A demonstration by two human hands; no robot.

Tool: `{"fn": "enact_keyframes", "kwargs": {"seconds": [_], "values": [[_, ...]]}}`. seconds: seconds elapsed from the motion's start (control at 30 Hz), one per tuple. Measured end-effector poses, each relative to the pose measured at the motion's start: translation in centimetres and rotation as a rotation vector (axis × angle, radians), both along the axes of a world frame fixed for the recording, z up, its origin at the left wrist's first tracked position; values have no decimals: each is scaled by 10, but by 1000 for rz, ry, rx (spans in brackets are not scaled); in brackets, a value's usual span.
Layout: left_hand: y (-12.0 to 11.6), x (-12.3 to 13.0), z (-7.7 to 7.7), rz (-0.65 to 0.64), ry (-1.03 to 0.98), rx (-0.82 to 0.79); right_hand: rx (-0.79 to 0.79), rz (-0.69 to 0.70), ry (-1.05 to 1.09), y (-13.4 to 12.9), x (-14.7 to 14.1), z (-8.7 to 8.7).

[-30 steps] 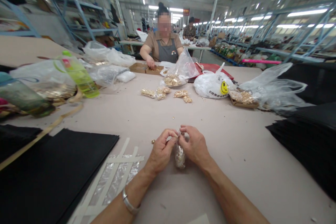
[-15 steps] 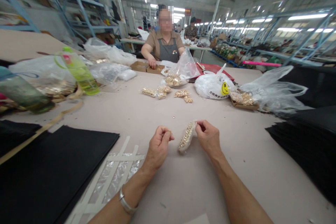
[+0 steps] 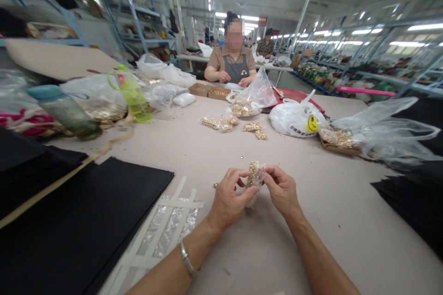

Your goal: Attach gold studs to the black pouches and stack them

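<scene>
"Where is the clear bag of gold-coloured pieces?"

"Below and right of the frame's centre; the left hand grips its side between thumb and fingers, the right hand pinches its plastic edge."

"Any danger?"

"A hard tug could tear the film and scatter pieces over the table."

Not one word comes clear from where I stand. Across the table, a white plastic bag bears a round yellow smiley face, with a row of dark lettering running low beside it, too creased and small to read. Far back, up high, there's a red sign, perhaps with writing, but it's too blurred to tell.
</scene>
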State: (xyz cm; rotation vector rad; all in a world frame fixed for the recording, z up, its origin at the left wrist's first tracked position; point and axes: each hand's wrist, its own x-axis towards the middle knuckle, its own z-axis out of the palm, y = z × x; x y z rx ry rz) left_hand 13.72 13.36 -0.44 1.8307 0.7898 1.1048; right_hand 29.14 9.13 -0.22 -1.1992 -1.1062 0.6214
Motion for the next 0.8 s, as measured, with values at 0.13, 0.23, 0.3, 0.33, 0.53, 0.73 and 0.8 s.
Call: {"fn": "enact_keyframes", "kwargs": {"seconds": [0.13, 0.23, 0.3, 0.33, 0.53, 0.73, 0.8], "values": [[-1, -1, 3, -2, -36, 41, -12, 22, -4, -4, -7, 0], [1, -2, 5, -11, -71, 24, -4, 38, -49, -6, -10, 1], [3, -3, 6, -32, -89, 0, -5, 21, -76, -6, -10, 3], [3, -4, 6, -45, -96, -13, -9, 3, -86, -7, -10, 3], [3, -5, 7, -77, -111, -148, -16, 39, -26, -12, -11, 6], [3, -5, 8, -80, -119, -228, -85, 62, -156, -15, -16, 6], [2, -5, 7, -74, -115, -253, -111, 33, -150, -12, -17, 4]]}}
